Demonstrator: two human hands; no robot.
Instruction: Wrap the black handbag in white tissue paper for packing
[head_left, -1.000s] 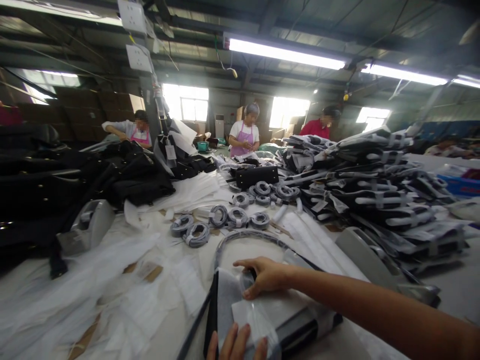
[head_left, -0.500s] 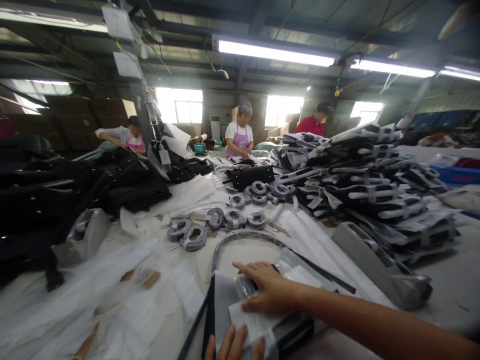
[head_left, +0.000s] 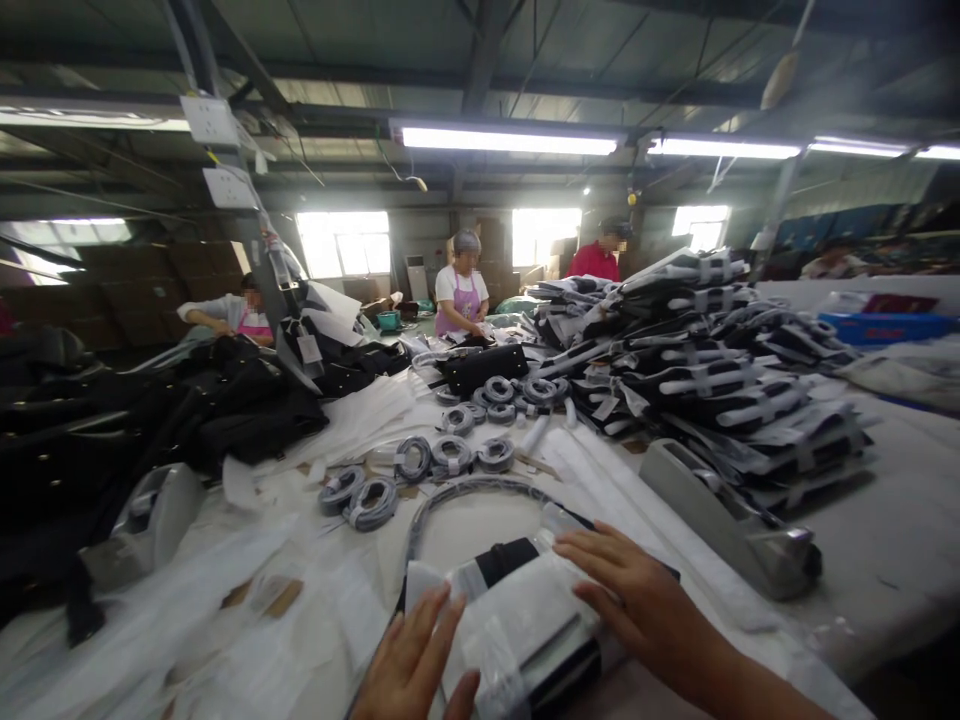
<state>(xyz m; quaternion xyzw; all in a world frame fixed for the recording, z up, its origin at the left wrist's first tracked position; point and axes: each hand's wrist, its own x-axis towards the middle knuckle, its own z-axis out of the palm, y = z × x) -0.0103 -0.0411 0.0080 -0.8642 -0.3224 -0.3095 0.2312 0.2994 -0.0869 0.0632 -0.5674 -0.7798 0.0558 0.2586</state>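
A black bag wrapped in white foam sheet [head_left: 517, 620] lies on the table right in front of me. My left hand [head_left: 416, 665] rests flat on its left side with fingers stretched out. My right hand [head_left: 637, 595] lies flat on the right side of the wrap, fingers spread. A grey wrapped strap [head_left: 457, 492] curves in a loop away from the bag.
Several grey coiled straps [head_left: 420, 460] lie mid-table. A tall stack of wrapped black bags [head_left: 720, 380] fills the right. Tape dispensers stand at right [head_left: 720, 510] and left [head_left: 146, 515]. Black bags [head_left: 112, 420] pile at left. Loose white sheets [head_left: 187, 610] cover the table. Three people work behind.
My left hand has come up onto the wrapped bag's left side. My right hand has shifted from the bag's top to its right side and opened flat. The view has tilted up slightly.
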